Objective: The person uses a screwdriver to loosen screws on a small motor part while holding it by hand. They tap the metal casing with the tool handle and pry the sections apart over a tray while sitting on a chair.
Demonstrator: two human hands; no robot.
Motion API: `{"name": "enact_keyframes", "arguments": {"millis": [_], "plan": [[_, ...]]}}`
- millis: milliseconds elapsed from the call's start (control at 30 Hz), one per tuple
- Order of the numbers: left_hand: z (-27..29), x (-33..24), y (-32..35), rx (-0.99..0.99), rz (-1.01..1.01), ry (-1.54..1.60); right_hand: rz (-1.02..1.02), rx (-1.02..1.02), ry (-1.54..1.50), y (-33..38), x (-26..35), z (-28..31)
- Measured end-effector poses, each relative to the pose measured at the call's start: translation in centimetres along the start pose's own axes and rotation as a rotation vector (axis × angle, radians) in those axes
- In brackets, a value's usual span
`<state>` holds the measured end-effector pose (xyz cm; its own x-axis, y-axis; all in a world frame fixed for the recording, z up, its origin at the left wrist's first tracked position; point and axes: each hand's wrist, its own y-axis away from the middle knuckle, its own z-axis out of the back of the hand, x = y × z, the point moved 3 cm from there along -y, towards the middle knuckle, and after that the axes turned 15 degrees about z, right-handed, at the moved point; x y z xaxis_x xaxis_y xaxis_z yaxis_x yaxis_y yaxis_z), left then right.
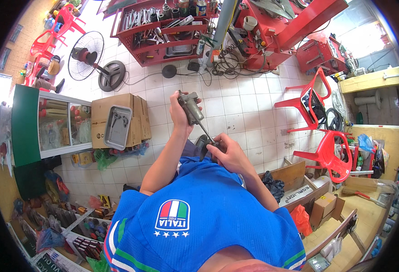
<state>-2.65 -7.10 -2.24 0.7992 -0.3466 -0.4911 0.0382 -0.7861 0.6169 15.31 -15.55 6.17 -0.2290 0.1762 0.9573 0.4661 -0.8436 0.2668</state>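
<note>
In front of my body, my left hand (179, 113) is wrapped round a grey metal cylindrical part (192, 109) with a wider, lug-shaped top end, held tilted. From its lower end a thin dark rod (204, 130) runs down to the right; whether it belongs to the part or is a separate tool's shaft, I cannot tell. My right hand (227, 153) is closed round the rod's lower end, thumb and fingers bent, and hides what is inside the grip. A dark object (202, 143) shows just left of my right fingers; its kind is unclear.
Left stand cardboard boxes (100, 113) bearing a grey metal tray (118, 128) with small parts, beside a glass-fronted cabinet (54, 120). A red tool cart (150, 32) and a pedestal fan (87, 55) are ahead. Red chairs (333, 156) stand right; a cable (152, 80) crosses the tiled floor.
</note>
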Motion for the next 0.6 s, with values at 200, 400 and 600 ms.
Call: {"name": "enact_keyframes", "arguments": {"millis": [200, 400, 600], "plan": [[0.1, 0.2, -0.1, 0.004, 0.001, 0.001, -0.024, -0.020, -0.015, 0.1, -0.3, 0.0], [0.7, 0.4, -0.7, -0.016, -0.055, -0.024, -0.160, 0.068, -0.109, -0.1, -0.9, 0.0], [0.6, 0.4, -0.3, -0.032, -0.131, -0.071, -0.148, -0.021, -0.188, 1.1, -2.6, 1.1]]}}
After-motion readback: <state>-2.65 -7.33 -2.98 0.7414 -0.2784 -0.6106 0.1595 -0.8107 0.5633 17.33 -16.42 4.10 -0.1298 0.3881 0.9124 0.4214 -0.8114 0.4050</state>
